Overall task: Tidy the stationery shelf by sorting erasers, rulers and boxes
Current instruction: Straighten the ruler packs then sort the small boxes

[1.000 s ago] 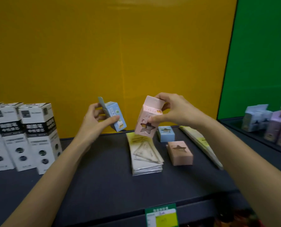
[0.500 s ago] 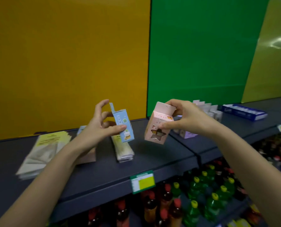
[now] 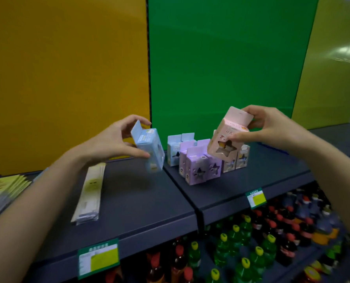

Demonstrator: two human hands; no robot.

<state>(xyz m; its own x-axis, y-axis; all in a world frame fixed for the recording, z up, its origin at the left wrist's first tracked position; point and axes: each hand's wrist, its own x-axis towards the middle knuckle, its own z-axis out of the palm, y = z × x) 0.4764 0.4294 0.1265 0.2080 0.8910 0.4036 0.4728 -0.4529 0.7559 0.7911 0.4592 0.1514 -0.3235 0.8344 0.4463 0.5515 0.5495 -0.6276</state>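
Two hands each hold a small carton above the shelf (image 3: 241, 186): the left hand (image 3: 113, 144) pinches a blue box (image 3: 149, 150), the right hand (image 3: 265, 127) grips a pink box (image 3: 229, 137) near its top, over the standing boxes (image 3: 200, 168). Both look light, thin card, easily crushed; holding the flat side faces seems safest.

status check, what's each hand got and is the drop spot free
Left hand grips pale blue carton. Right hand grips pink star-window carton, over standing lilac cartons.

Blue box (image 3: 149, 149) motion-blurred; yellow packets (image 3: 0, 188) cut off at left edge
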